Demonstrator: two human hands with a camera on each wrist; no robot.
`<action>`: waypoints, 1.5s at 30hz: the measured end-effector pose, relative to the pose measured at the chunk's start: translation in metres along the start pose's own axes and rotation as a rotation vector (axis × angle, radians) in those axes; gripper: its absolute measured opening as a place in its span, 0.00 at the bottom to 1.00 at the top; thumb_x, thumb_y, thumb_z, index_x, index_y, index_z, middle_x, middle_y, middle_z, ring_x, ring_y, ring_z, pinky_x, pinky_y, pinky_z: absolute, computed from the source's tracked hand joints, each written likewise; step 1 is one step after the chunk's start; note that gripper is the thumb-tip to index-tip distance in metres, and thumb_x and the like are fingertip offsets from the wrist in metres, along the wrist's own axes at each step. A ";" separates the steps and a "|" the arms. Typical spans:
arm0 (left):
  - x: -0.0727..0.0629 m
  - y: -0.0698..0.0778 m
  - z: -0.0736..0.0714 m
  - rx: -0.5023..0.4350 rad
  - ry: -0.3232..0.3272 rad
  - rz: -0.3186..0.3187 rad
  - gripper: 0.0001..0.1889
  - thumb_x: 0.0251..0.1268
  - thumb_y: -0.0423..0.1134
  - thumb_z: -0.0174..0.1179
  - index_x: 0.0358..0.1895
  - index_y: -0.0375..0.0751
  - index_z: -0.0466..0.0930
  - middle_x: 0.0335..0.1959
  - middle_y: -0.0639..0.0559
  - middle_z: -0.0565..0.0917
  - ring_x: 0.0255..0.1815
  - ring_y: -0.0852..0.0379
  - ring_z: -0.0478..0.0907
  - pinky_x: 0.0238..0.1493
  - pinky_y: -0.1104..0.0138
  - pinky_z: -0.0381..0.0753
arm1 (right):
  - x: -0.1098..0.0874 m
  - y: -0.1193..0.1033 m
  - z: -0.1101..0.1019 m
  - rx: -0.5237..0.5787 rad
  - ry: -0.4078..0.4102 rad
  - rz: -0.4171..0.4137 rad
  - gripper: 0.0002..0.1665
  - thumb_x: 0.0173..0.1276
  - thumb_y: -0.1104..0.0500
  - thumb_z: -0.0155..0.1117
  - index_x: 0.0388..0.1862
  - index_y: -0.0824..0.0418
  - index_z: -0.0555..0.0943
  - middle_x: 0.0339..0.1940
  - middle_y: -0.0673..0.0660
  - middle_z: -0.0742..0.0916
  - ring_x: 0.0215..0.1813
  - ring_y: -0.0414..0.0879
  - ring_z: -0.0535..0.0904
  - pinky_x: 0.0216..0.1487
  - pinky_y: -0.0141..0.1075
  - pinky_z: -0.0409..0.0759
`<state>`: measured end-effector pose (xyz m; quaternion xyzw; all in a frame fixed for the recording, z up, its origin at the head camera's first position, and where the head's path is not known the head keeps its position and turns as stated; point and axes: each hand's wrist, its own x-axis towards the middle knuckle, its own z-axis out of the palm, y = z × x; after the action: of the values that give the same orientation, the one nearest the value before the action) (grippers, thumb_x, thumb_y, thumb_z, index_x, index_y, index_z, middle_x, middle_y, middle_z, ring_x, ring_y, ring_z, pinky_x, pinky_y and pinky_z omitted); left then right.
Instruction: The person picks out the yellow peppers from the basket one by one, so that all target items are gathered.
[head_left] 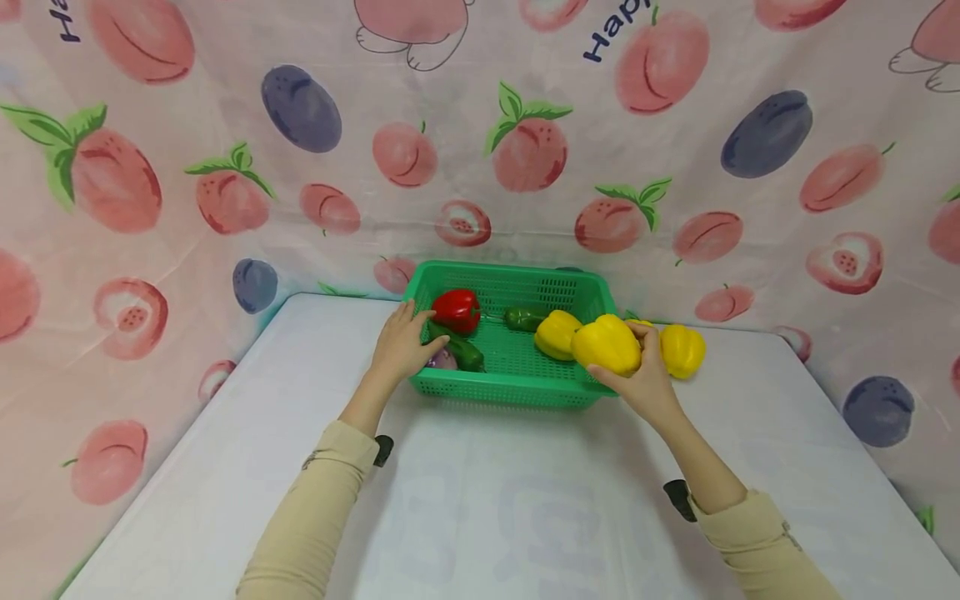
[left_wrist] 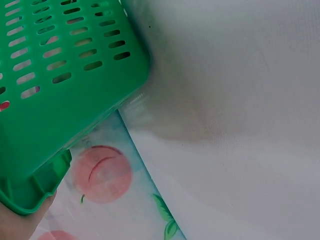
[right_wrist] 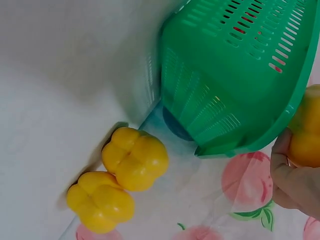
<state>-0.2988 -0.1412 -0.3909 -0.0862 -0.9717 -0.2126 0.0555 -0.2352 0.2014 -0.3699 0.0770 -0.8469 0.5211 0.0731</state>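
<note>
A green plastic basket [head_left: 510,387] stands at the back of the white table. My left hand [head_left: 400,342] grips its left rim, the thumb on the inner side; the left wrist view shows only a bit of that hand [left_wrist: 20,225] at the rim. In my right hand [head_left: 647,379] is a yellow bell pepper [head_left: 606,345], held over the basket's right end. Inside the basket lie a red bell pepper [head_left: 456,311], another yellow bell pepper [head_left: 557,335], a green pepper [head_left: 523,318], a dark green pepper [head_left: 467,356] and a partly covered purple vegetable [head_left: 442,359].
Two more yellow bell peppers [right_wrist: 135,159] sit touching each other on the table, just right of the basket. A fruit-printed cloth [head_left: 465,150] hangs behind the white table [head_left: 480,500] and along its sides.
</note>
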 end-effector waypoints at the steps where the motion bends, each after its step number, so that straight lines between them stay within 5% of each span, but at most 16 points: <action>1: 0.000 0.000 0.000 -0.001 -0.001 -0.001 0.32 0.67 0.55 0.52 0.68 0.38 0.65 0.74 0.32 0.52 0.76 0.39 0.46 0.76 0.50 0.46 | 0.000 0.001 -0.001 -0.002 0.001 -0.003 0.46 0.59 0.60 0.67 0.68 0.65 0.50 0.67 0.66 0.63 0.61 0.58 0.63 0.63 0.52 0.64; 11: 0.001 0.000 0.000 -0.005 -0.005 -0.001 0.31 0.67 0.54 0.52 0.68 0.38 0.64 0.74 0.32 0.52 0.76 0.38 0.45 0.76 0.50 0.46 | -0.005 0.007 -0.012 -0.096 0.021 -0.036 0.46 0.62 0.57 0.65 0.75 0.53 0.52 0.72 0.63 0.64 0.61 0.61 0.66 0.57 0.55 0.69; 26: 0.001 -0.002 0.002 -0.007 -0.004 0.002 0.31 0.67 0.54 0.52 0.68 0.39 0.64 0.74 0.32 0.52 0.76 0.38 0.45 0.76 0.49 0.46 | -0.016 0.020 -0.031 -0.146 0.112 -0.031 0.43 0.64 0.58 0.63 0.71 0.62 0.51 0.61 0.66 0.69 0.49 0.47 0.65 0.43 0.23 0.68; 38: 0.001 -0.002 0.002 -0.001 -0.002 -0.002 0.31 0.67 0.54 0.52 0.68 0.39 0.64 0.74 0.31 0.51 0.76 0.38 0.45 0.76 0.49 0.46 | -0.021 0.033 -0.048 -0.151 0.118 -0.039 0.43 0.65 0.60 0.62 0.74 0.57 0.52 0.65 0.63 0.67 0.46 0.37 0.66 0.39 0.15 0.70; 45: 0.002 -0.003 0.003 -0.008 -0.003 -0.005 0.31 0.67 0.54 0.51 0.68 0.39 0.65 0.74 0.32 0.52 0.76 0.38 0.45 0.76 0.49 0.46 | -0.021 0.040 -0.053 -0.160 0.141 0.022 0.43 0.67 0.56 0.60 0.73 0.61 0.49 0.62 0.71 0.67 0.49 0.54 0.70 0.36 0.13 0.70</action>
<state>-0.3012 -0.1426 -0.3945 -0.0845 -0.9712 -0.2163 0.0533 -0.2211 0.2681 -0.3853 0.0246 -0.8792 0.4569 0.1327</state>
